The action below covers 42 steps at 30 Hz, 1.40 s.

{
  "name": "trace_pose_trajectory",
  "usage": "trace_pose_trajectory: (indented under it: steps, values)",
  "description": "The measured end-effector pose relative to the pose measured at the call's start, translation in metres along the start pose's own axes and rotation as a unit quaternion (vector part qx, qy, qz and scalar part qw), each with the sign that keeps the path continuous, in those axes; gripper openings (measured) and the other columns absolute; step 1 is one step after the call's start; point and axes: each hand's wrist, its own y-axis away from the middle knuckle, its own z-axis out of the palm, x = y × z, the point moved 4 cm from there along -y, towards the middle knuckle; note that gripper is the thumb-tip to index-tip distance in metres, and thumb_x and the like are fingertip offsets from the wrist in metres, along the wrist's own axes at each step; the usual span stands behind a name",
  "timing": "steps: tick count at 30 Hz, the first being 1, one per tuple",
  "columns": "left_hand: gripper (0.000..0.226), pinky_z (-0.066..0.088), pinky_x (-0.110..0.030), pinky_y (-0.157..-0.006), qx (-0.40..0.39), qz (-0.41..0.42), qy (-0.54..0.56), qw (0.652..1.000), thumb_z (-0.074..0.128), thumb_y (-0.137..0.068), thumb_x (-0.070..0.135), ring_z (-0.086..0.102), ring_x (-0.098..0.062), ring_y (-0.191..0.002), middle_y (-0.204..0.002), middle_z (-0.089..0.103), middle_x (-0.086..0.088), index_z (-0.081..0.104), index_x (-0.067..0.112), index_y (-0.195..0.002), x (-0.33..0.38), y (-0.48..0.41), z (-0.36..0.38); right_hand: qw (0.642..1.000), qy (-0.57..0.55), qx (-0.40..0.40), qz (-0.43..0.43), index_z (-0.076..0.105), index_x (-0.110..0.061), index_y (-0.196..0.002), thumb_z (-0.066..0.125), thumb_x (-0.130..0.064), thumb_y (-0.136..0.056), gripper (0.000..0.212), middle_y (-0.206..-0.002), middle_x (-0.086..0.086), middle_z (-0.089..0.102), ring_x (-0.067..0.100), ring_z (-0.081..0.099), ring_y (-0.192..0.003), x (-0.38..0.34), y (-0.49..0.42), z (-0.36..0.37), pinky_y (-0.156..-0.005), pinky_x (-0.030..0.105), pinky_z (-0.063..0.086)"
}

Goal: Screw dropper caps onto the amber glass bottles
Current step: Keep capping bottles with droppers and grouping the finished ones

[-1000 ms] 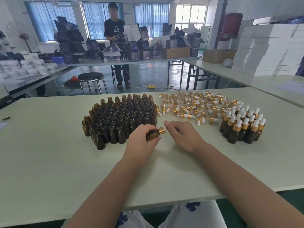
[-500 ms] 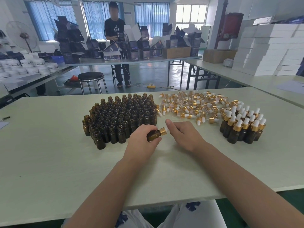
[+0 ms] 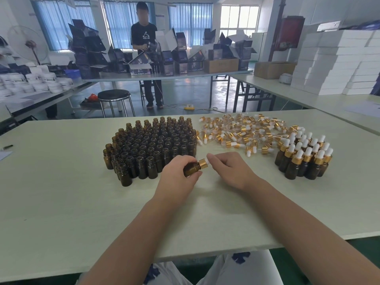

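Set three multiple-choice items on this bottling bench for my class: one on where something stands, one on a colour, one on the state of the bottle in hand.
1. Where do the capped bottles stand?
A. at the right of the table, beside the loose dropper caps
B. on the stool
C. behind the open bottles

2. What colour are the collars of those caps?
A. silver
B. gold
C. black

3. How is the amber bottle in the left hand?
A. upright on the table
B. uncapped
C. tilted, its dropper cap toward the right hand

Answers: 1 A, the capped cluster stands right of the cap pile; 2 B, every collar shines gold; 3 C, the left grip holds it slanted off the table, cap on.
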Motion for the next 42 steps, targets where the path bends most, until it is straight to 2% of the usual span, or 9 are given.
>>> trace_pose_trajectory:
  steps: [3,8,16,22,27,31,33,37,42]
  values:
    - [0.023,0.035,-0.004,-0.075,-0.001,0.000,0.002,1.000,0.074,-0.080,0.017,0.051,-0.007,-0.088,-0.093,0.057,0.012,0.067,0.022,-0.102,0.0010,0.0000,-0.0002,1.000,0.010,0.010,0.007,0.044,-0.019,-0.059,0.045,-0.039,-0.098,0.043,-0.051,-0.010,0.036,0.006,0.031,-0.049,0.0011,-0.0015,0.0002,-0.051,0.027,0.027]
    - [0.024,0.036,-0.006,-0.074,-0.003,-0.003,-0.001,1.000,0.074,-0.081,0.018,0.052,-0.007,-0.088,-0.096,0.059,0.010,0.067,0.022,-0.104,0.0020,0.0008,-0.0006,1.000,-0.001,0.021,0.022,0.051,-0.027,-0.075,0.047,-0.040,-0.096,0.025,-0.054,-0.019,0.048,0.002,0.039,-0.051,0.0042,-0.0026,0.0015,-0.050,0.015,0.033]
    - [0.026,0.034,-0.004,-0.075,-0.005,0.006,-0.006,1.000,0.075,-0.079,0.017,0.052,-0.006,-0.089,-0.093,0.056,0.013,0.067,0.021,-0.104,0.0033,0.0015,-0.0003,1.000,0.012,0.023,-0.009,0.040,-0.021,-0.057,0.043,-0.045,-0.098,0.048,-0.049,-0.011,0.036,0.006,0.030,-0.048,0.0012,-0.0030,0.0010,-0.049,0.020,0.028]
    - [0.026,0.035,-0.005,-0.075,-0.007,0.008,-0.006,1.000,0.075,-0.079,0.017,0.053,-0.007,-0.090,-0.093,0.055,0.014,0.067,0.021,-0.104,0.0039,0.0016,0.0001,1.000,0.004,0.019,0.004,0.037,-0.018,-0.056,0.037,-0.055,-0.095,0.053,-0.048,-0.010,0.032,0.006,0.027,-0.048,0.0005,-0.0022,0.0018,-0.048,0.022,0.023]
    - [0.026,0.034,-0.004,-0.074,-0.007,0.005,-0.008,1.000,0.075,-0.080,0.019,0.051,-0.006,-0.088,-0.092,0.054,0.014,0.067,0.022,-0.104,0.0031,0.0011,0.0004,1.000,0.002,-0.006,0.001,0.046,-0.013,-0.060,0.045,-0.033,-0.099,0.044,-0.055,-0.004,0.039,0.006,0.033,-0.051,0.0016,-0.0011,0.0003,-0.055,0.031,0.030]
    - [0.024,0.039,-0.016,-0.078,-0.010,0.009,-0.003,1.000,0.075,-0.079,0.018,0.052,-0.008,-0.088,-0.091,0.055,0.014,0.067,0.022,-0.101,0.0037,0.0008,0.0002,1.000,0.006,-0.013,0.001,0.046,-0.020,-0.057,0.048,-0.027,-0.097,0.041,-0.055,-0.003,0.040,0.006,0.033,-0.051,0.0003,-0.0014,0.0003,-0.055,0.031,0.029]
    - [0.024,0.038,-0.016,-0.078,-0.010,0.009,-0.002,1.000,0.075,-0.079,0.018,0.052,-0.008,-0.089,-0.091,0.055,0.014,0.067,0.022,-0.101,0.0036,0.0010,-0.0001,1.000,0.006,-0.012,0.005,0.045,-0.018,-0.057,0.047,-0.032,-0.098,0.044,-0.053,-0.007,0.036,0.006,0.031,-0.050,0.0001,-0.0016,0.0013,-0.053,0.030,0.027]
    - [0.024,0.035,-0.007,-0.076,-0.009,0.007,-0.004,1.000,0.075,-0.080,0.019,0.052,-0.007,-0.089,-0.093,0.055,0.013,0.067,0.022,-0.102,0.0027,0.0004,0.0000,1.000,0.000,-0.001,0.015,0.038,-0.018,-0.054,0.042,-0.050,-0.096,0.053,-0.048,-0.009,0.028,0.008,0.025,-0.047,-0.0013,-0.0002,0.0013,-0.050,0.026,0.021]
    - [0.025,0.035,-0.004,-0.074,-0.007,0.006,-0.005,1.000,0.075,-0.080,0.020,0.052,-0.006,-0.088,-0.093,0.055,0.013,0.067,0.022,-0.104,0.0028,0.0007,0.0000,0.999,0.018,-0.001,0.028,0.045,-0.008,-0.059,0.030,-0.069,-0.085,0.068,-0.055,0.002,0.039,0.012,0.032,-0.051,-0.0033,-0.0005,0.0018,-0.055,0.031,0.027]
